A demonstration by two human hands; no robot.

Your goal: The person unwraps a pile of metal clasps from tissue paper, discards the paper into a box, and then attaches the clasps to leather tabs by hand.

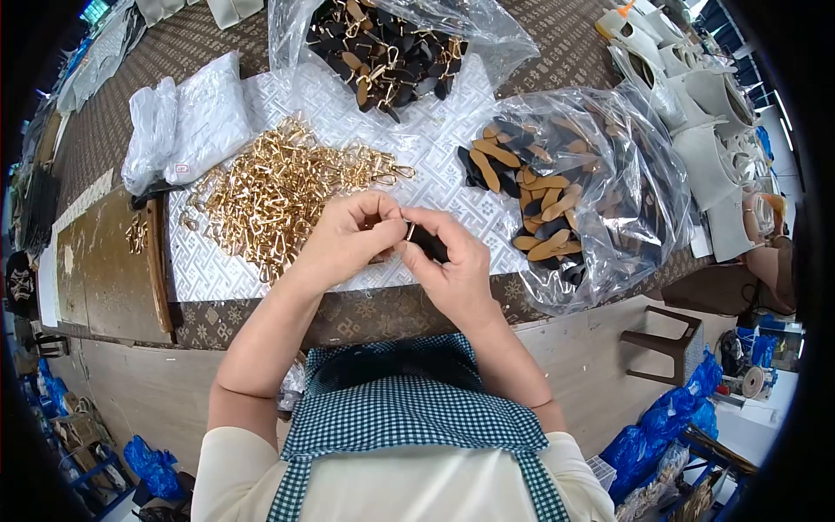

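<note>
My left hand (352,239) and my right hand (452,265) meet at the table's near edge, both with fingers pinched. In my right hand is a black leather tab (429,244). A small bit of gold metal (410,230) shows at the tab's end, between the fingertips; what my left fingers grip is mostly hidden. Just beyond my left hand spreads a heap of gold snap hooks (274,187). To the right, black and tan leather tabs (546,209) spill from a clear plastic bag (639,174).
At the back, another clear bag (500,39) holds black tabs with gold hooks attached. Folded plastic packets (207,117) lie at left beside a brown board (109,261). White bags (709,139) line the right side. A brown stool (665,344) stands on the floor.
</note>
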